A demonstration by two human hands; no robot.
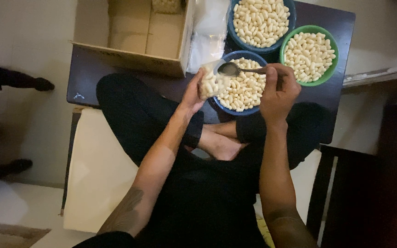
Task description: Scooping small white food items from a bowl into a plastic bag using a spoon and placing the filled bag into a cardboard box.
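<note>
Crossed legs (161, 119) below; left hand (193, 94) grips bag (211, 80), right hand (277, 92) grips spoon (237, 70) over blue bowl (242, 89).

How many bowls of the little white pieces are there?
3. A blue bowl sits nearest the person, under the spoon. Another blue bowl is behind it, and a green bowl is to the right. None seem hidden.

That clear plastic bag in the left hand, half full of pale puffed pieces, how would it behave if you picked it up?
The clear bag probably stays floppy: it bulges around its pieces in the left hand. It is likely light, since the pieces look airy like those in the blue bowl. With its mouth open beneath the spoon, tilting could spill it.
</note>
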